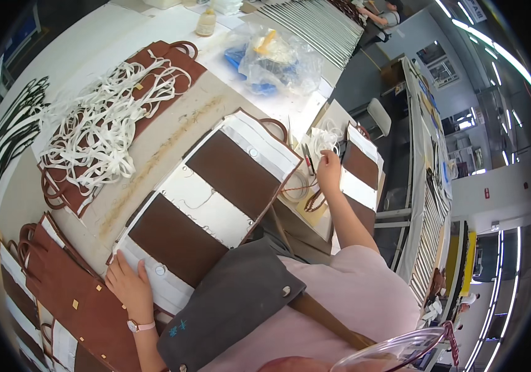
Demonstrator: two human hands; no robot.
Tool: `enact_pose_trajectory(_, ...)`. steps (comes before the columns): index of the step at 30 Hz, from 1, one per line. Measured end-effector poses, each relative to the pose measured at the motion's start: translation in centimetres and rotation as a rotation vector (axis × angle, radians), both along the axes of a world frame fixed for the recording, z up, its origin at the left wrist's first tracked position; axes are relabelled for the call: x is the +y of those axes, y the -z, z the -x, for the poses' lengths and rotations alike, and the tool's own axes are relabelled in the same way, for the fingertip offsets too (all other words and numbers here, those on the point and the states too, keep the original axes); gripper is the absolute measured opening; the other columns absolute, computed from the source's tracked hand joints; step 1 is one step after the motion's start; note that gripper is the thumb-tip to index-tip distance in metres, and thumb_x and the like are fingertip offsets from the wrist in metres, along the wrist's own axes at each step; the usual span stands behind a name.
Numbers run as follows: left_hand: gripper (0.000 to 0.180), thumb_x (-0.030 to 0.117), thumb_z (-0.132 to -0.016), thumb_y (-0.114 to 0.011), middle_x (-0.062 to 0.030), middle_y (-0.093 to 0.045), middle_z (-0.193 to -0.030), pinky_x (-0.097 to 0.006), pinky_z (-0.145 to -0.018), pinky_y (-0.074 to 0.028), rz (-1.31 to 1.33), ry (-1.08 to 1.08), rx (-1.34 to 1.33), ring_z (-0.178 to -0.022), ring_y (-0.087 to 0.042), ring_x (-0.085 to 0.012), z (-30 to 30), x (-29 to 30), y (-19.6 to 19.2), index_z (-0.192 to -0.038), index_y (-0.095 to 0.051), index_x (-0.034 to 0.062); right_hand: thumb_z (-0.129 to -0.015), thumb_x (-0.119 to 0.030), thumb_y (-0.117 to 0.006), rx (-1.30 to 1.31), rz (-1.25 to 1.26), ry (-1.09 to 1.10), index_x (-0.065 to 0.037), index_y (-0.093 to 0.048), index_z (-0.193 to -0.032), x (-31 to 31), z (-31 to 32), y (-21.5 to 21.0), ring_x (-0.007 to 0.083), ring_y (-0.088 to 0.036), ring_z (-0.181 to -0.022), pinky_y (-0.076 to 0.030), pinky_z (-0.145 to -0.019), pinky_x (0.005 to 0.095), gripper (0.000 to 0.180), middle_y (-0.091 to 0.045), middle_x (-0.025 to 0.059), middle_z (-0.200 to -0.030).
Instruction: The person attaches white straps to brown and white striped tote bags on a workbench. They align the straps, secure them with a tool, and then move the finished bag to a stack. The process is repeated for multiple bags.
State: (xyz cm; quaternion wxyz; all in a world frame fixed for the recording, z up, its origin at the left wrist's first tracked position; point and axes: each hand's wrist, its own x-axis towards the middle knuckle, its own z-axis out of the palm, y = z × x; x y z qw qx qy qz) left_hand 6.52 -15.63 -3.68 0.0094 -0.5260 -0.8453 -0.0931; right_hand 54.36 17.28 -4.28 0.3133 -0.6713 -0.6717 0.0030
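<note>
In front of me lies an opened-out bag piece (240, 158) with brown panels, white strips, round metal snaps and loose threads. My left hand (128, 282) rests flat on its near left corner, fingers stretched out. A pink watch (140, 325) is on that wrist. My right hand (328, 170) is beyond the bag piece's right edge, its fingers curled together; whatever they hold, if anything, is hidden. Beside it lie a slim black-handled tool (307, 160) and tangled white strips (326, 137). A brown strap handle (274, 127) sticks out from the far edge of the bag piece.
White ribbon strips (107, 127) lie heaped over brown bags at the left. Several brown bags (70, 291) are at the lower left. Farther back are a clear plastic bag (284, 59) and a glue bottle (206, 23). Another bag piece (361, 167) lies right of my hand.
</note>
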Motion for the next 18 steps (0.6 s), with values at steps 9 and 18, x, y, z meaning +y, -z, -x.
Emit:
enact_pose_trajectory(9,0.053,0.031,-0.096,-0.061,-0.0193,-0.055,-0.128,-0.051,-0.103,-0.037,-0.032,-0.015,0.019,-0.120,-0.050,-0.0390,0.8,-0.1,0.6,-0.136,-0.051,-0.0031,-0.088,-0.016,-0.064,0.118,0.480,0.047,0.000,-0.066,-0.100,1.4,-0.2,-1.2,0.0274,-0.067,-0.084,-0.052,-0.077,0.0374,0.020,-0.070,0.0143,-0.088)
enact_pose_trajectory(18,0.050,0.030,-0.096,-0.062,-0.0188,-0.056,-0.126,-0.050,-0.101,-0.039,-0.074,-0.003,0.002,-0.119,-0.050,-0.0390,0.7,0.1,0.7,-0.135,-0.052,-0.0007,-0.087,-0.014,-0.059,-0.510,0.604,0.011,-0.001,-0.060,-0.106,1.8,0.4,-0.6,0.0385,-0.070,-0.094,-0.054,-0.083,0.0503,0.023,-0.071,0.0219,-0.096)
